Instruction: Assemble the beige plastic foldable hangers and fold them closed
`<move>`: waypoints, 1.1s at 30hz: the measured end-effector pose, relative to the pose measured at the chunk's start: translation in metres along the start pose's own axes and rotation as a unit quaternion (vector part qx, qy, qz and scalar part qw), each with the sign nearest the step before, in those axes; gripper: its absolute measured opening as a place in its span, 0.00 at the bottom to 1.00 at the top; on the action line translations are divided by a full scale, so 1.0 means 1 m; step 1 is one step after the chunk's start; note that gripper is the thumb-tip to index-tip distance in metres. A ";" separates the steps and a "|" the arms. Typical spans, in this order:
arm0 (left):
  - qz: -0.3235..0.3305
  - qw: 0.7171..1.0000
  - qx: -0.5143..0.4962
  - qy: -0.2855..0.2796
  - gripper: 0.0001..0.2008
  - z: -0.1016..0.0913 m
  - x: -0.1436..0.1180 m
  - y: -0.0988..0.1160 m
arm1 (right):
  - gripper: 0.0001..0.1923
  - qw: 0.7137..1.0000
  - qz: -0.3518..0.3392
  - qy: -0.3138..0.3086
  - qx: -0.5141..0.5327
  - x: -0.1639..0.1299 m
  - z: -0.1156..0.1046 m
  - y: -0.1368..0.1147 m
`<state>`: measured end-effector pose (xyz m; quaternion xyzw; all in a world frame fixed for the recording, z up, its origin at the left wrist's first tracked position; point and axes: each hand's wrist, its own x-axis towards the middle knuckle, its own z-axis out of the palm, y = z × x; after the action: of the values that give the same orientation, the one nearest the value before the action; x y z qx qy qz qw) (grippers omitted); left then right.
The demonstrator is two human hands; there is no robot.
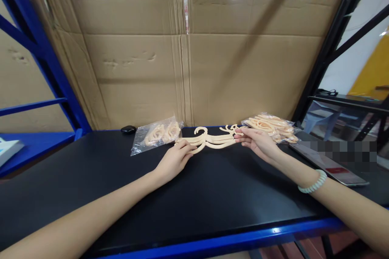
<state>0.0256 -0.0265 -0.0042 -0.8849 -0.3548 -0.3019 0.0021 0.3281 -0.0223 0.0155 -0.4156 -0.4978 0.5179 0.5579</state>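
We see both hands out on the black table (194, 206), each gripping one end of a small stack of cream plastic hangers (209, 139). The left hand (174, 162) is curled round the left end, fingers pinching it from above with the thumb tucked beneath, and the right hand (258, 142) pinches the right end between fingertips and thumb, palm turned partly up. The stack lies flat on the table, or just above it, we cannot tell which, with its long axis running left to right, roughly parallel to the table's front edge. The hooks point away from us, toward the cardboard wall (188, 60) at the back. Just behind the left hand lies a clear bag of hangers (156, 134), touching or nearly touching the stack's left end. A second, fuller bag (273, 127) lies just behind the right hand. A small black object (128, 130) sits near the cardboard, left of the first bag. On the right wrist we see a pale beaded bracelet (313, 183), and a flat tablet-like device (331, 165) lies on the table beside that forearm.
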 end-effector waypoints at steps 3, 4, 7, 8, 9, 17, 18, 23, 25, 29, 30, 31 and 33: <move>-0.005 0.999 -0.024 0.037 0.13 -0.002 -0.002 0.002 | 0.13 1.000 -0.006 0.013 0.016 0.003 -0.004 0.004; -0.007 0.999 -0.031 0.043 0.14 -0.003 -0.002 0.002 | 0.13 0.999 -0.008 0.020 0.027 0.004 -0.005 0.005; -0.012 0.998 -0.040 0.044 0.14 -0.003 -0.002 0.003 | 0.14 0.999 -0.005 0.026 0.047 0.006 -0.010 0.007; -0.011 0.998 -0.041 0.044 0.14 -0.003 -0.002 0.003 | 0.14 0.999 0.000 0.019 0.043 0.007 -0.011 0.007; -0.011 0.998 -0.043 0.044 0.14 -0.003 -0.002 0.003 | 0.13 0.999 0.006 0.007 0.034 0.007 -0.012 0.007; -0.014 0.997 -0.050 0.055 0.10 -0.004 -0.002 0.005 | 0.11 0.995 0.065 -0.071 0.006 0.004 -0.010 0.015; -0.013 0.997 -0.049 0.057 0.09 -0.004 -0.002 0.005 | 0.11 0.995 0.069 -0.067 0.003 0.004 -0.010 0.015; -0.024 0.997 -0.055 0.053 0.08 -0.005 -0.002 0.006 | 0.10 0.993 0.089 -0.069 -0.031 0.005 -0.016 0.011; -0.028 0.997 -0.059 0.052 0.09 -0.005 -0.002 0.006 | 0.09 0.990 0.106 -0.088 -0.020 0.005 -0.016 0.009; -0.021 0.997 -0.059 0.051 0.09 -0.006 -0.002 0.006 | 0.06 0.981 0.157 -0.117 0.004 0.003 -0.013 0.004; -0.019 0.997 -0.058 0.053 0.09 -0.006 -0.002 0.006 | 0.06 0.979 0.166 -0.121 0.005 0.002 -0.012 0.003; -0.017 0.997 -0.055 0.056 0.09 -0.005 -0.002 0.006 | 0.06 0.977 0.173 -0.122 0.004 0.001 -0.012 0.002; -0.012 0.997 -0.051 0.063 0.09 -0.005 -0.002 0.005 | 0.06 0.975 0.185 -0.122 0.003 0.000 -0.010 0.001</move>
<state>0.0253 -0.0330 -0.0004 -0.8586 -0.3488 -0.3749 -0.0247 0.3382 -0.0215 0.0133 -0.4326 -0.4747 0.6606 0.3887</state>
